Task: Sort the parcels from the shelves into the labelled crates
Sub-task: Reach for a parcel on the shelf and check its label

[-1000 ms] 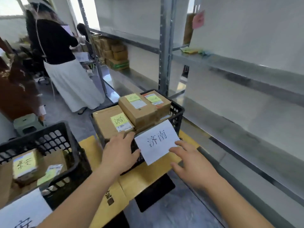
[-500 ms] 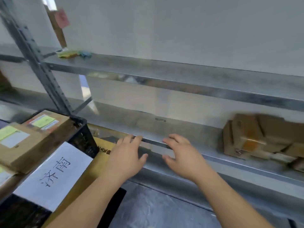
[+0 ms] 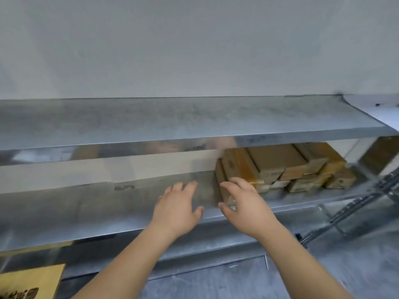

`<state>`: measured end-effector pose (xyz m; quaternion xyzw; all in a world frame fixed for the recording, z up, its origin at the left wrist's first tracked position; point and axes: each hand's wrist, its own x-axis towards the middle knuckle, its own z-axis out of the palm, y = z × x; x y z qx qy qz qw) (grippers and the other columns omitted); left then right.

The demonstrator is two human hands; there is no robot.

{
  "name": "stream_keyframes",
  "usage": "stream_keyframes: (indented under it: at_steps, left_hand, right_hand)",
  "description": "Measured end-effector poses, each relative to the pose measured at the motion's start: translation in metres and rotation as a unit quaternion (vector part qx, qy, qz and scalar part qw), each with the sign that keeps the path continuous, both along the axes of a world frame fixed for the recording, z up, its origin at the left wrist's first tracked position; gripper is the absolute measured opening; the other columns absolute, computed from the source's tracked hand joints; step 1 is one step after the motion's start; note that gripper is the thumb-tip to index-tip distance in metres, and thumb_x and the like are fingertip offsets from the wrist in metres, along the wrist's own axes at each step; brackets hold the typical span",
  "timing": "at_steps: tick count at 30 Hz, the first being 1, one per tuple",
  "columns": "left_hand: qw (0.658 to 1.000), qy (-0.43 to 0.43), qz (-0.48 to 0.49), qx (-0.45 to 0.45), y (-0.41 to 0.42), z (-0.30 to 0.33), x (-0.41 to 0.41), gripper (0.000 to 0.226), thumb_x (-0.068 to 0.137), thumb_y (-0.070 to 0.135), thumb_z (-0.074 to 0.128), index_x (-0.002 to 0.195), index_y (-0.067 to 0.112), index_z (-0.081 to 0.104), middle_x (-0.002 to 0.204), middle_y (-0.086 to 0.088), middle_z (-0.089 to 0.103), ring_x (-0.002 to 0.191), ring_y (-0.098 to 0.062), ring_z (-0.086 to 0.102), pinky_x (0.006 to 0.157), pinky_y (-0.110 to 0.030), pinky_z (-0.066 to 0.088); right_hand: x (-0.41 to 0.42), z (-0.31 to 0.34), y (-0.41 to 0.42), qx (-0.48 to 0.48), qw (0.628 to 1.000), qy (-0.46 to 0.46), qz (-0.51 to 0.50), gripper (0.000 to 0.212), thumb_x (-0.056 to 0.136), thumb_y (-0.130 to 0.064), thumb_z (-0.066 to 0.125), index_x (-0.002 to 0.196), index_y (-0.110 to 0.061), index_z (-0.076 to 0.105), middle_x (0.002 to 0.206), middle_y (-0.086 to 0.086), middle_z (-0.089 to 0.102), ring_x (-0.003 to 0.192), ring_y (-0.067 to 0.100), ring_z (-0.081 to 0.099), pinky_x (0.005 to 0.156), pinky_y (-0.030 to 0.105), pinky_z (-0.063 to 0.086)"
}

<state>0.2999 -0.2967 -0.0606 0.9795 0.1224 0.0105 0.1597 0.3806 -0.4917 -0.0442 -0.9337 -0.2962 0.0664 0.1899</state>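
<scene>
Brown parcels [image 3: 285, 167] stacked at right end of the middle metal shelf [image 3: 86, 210], under the upper shelf [image 3: 151, 121]. Right hand [image 3: 244, 206] reaches the nearest parcel's corner, fingers spread, gripping nothing. Left hand [image 3: 177, 208] just beside it over bare shelf, fingers spread, empty.

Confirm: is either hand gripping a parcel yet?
No. The left hand hovers open over the bare shelf; the right hand reaches, fingers spread, at the nearest parcel.
</scene>
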Motion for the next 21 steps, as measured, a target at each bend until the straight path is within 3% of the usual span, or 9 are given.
stream_keyframes:
  at_steps: [8, 13, 16, 18, 21]
  left_hand:
    - [0.995, 0.026, -0.068, -0.069, -0.052, -0.023, 0.091, 0.063, 0.093, 0.055, 0.056, 0.15, 0.044, 0.033, 0.145, -0.007, 0.046, 0.13, -0.033, 0.047, 0.108, -0.043, 0.043]
    - [0.988, 0.052, -0.072, -0.125, -0.084, -0.046, 0.134, 0.063, 0.094, 0.067, 0.038, 0.152, 0.042, 0.033, 0.146, -0.007, 0.049, 0.132, -0.032, 0.048, 0.111, -0.041, 0.041]
    - [0.985, 0.048, -0.044, -0.158, -0.099, -0.058, 0.152, 0.063, 0.092, 0.07, 0.028, 0.144, 0.038, 0.042, 0.139, -0.004, 0.057, 0.124, -0.029, 0.054, 0.103, -0.04, 0.047]
    - [0.981, 0.01, -0.005, -0.196, -0.107, -0.06, 0.157, 0.039, 0.099, 0.057, 0.041, 0.125, 0.031, 0.054, 0.12, -0.003, 0.065, 0.11, -0.025, 0.061, 0.089, -0.033, 0.05]
    - [0.978, -0.052, 0.063, -0.19, -0.117, -0.054, 0.159, 0.014, 0.098, 0.043, 0.057, 0.1, 0.03, 0.051, 0.097, -0.002, 0.064, 0.089, -0.025, 0.063, 0.069, -0.029, 0.041]
  right_hand:
    - [0.076, -0.026, -0.057, -0.004, 0.993, 0.044, -0.11, 0.062, 0.096, -0.05, 0.059, 0.152, -0.028, 0.042, 0.154, 0.003, 0.035, 0.144, 0.028, 0.033, 0.116, 0.039, 0.037]
    - [0.114, -0.053, -0.069, 0.008, 0.989, 0.1, -0.109, 0.064, 0.094, -0.055, 0.058, 0.15, -0.025, 0.044, 0.149, 0.01, 0.041, 0.137, 0.034, 0.043, 0.114, 0.042, 0.039]
    - [0.13, -0.064, -0.074, 0.064, 0.986, 0.114, -0.099, 0.06, 0.095, -0.05, 0.059, 0.146, -0.02, 0.051, 0.139, 0.01, 0.049, 0.128, 0.027, 0.051, 0.11, 0.036, 0.042]
    - [0.136, -0.068, -0.075, 0.104, 0.985, 0.098, -0.099, 0.048, 0.096, -0.047, 0.061, 0.135, -0.019, 0.06, 0.128, 0.009, 0.055, 0.116, 0.024, 0.055, 0.097, 0.028, 0.043]
    - [0.142, -0.07, -0.074, 0.155, 0.981, 0.06, -0.098, 0.027, 0.093, -0.037, 0.068, 0.111, -0.017, 0.067, 0.103, 0.004, 0.061, 0.093, 0.019, 0.056, 0.074, 0.023, 0.034]
